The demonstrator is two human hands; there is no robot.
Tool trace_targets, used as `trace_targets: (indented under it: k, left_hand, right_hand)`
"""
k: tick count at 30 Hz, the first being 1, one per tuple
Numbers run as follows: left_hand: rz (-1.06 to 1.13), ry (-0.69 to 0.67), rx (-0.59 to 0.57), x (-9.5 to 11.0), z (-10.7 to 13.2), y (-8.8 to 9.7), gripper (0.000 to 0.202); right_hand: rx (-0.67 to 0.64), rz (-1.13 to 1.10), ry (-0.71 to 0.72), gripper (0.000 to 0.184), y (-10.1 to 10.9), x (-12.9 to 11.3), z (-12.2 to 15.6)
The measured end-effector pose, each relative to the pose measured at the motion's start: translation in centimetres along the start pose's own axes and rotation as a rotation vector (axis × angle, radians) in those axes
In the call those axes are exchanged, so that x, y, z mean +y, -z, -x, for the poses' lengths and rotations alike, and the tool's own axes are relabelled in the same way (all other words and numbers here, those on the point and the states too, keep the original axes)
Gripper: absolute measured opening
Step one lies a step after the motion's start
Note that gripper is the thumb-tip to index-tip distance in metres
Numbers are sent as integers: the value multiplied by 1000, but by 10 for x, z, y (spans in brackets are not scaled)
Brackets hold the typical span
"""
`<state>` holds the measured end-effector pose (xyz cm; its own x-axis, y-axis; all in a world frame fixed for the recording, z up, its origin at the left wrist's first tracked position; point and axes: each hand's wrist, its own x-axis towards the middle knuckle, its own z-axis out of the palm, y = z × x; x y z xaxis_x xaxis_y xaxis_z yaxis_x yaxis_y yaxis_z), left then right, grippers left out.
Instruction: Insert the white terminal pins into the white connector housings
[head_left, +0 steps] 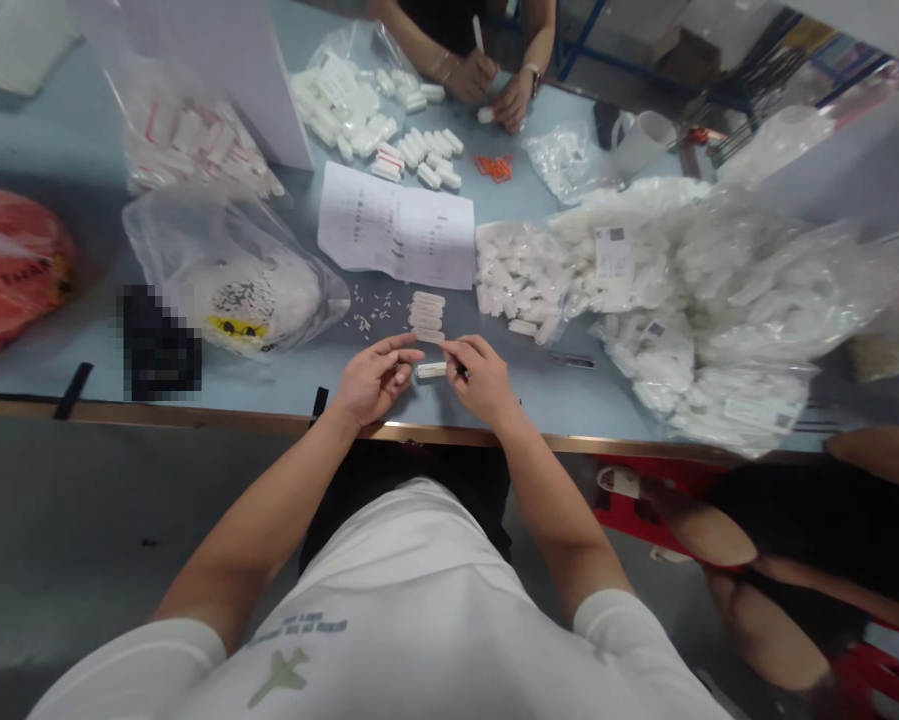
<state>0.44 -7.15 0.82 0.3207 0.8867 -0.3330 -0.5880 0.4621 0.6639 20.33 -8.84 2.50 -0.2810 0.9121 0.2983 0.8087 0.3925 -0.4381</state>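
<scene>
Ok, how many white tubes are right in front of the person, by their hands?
5: four white tubes side by side on the table, and one white tube against the fingertips of the right hand. Others may be hidden under the hands.

A black object (160,342) on the worktop (44,325) was blurred past telling. The sheet's (396,225) print and the white bits (366,312) below it were too small to read. The right hand (483,378) partly hid a dark item (463,372). The co-worker (456,30) was cut off by the top edge.
</scene>
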Motion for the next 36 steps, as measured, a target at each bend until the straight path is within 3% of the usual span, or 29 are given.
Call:
trace_targets:
  k: [7, 13, 21, 29, 36]
  left_hand:
    - [10, 35, 16, 0, -1, 0, 26]
    - [160, 55, -64, 0, -3, 1, 51]
    - [139, 70, -86, 1, 0, 0, 59]
    - [214, 90, -146, -3, 0, 1, 55]
    - [59, -3, -73, -6, -1, 3, 33]
  right_hand:
    - [6, -36, 10, 33, -7, -8, -4]
    - [-74, 67, 169, 22, -9, -22, -13]
    - [-199, 266, 273, 29, -18, -41, -23]
    - [-228, 241, 215, 26, -24, -38, -25]
    - [-66, 8, 92, 17, -25, -25, -21]
